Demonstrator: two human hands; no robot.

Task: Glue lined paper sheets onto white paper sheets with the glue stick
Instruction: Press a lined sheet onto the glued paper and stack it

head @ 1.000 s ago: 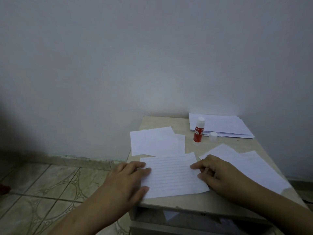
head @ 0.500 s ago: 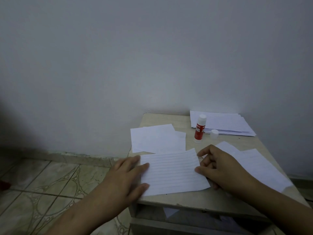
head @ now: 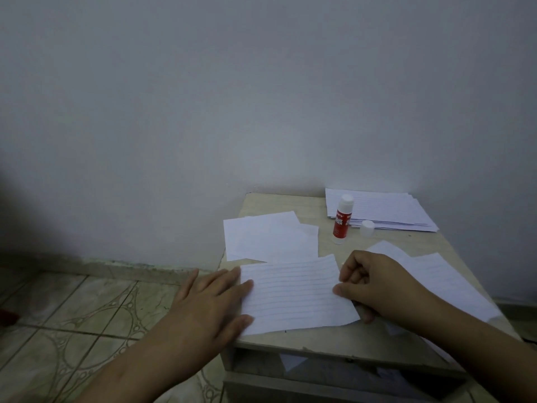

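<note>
Head view: small desk (head: pixel 290 205) against a grey wall, tiled floor (head: pixel 72 309) left of it.

Landmark is the lined sheet (head: pixel 293 295), flat at the desk's near edge, its left side overhanging a bit.

Left hand (head: pixel 209 303): at the sheet's left edge, palm down, fingers spread flat. Fingertips and thumb overlap the paper edge, pressing it, not gripping anything.

Right hand (head: pixel 374 286): at the sheet's right edge, fingers curled in loosely. Thumb tip lies on the sheet's right margin and the knuckles are past its edge. Can't tell whether it pinches the edge or just presses it.

Behind the sheet, toward the wall: loose white sheets (head: pixel 270 239), overlapping, and the nearest one touches or slips under the lined sheet's far edge.

Behind and right of the sheet: glue stick (head: pixel 342 219) upright, red body, uncapped. Its cap (head: pixel 367 228) stands just right of it.

Further back right: stack of lined paper (head: pixel 386 210) in the desk's far corner.

Right of the sheet, under the right forearm: more white sheets (head: pixel 444 283) reaching the desk's right edge.
</note>
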